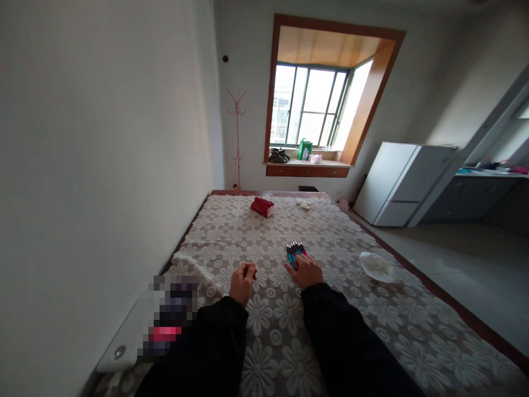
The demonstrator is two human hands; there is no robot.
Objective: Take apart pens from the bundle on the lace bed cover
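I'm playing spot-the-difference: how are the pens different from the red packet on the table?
The pens are several thin sticks side by side; the red packet is one chunky thing. The right hand touches the pens; no hand touches the red packet. Both lie on the flowery cloth.

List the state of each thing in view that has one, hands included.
Pens: lying side by side, partly covered
Right hand: resting on the pens
Left hand: curled, contents unclear
Tablecloth: spread, creased at left
Red pack: lying on the tablecloth
White fridge: doors shut
Drawers: shut
Green bag: upright
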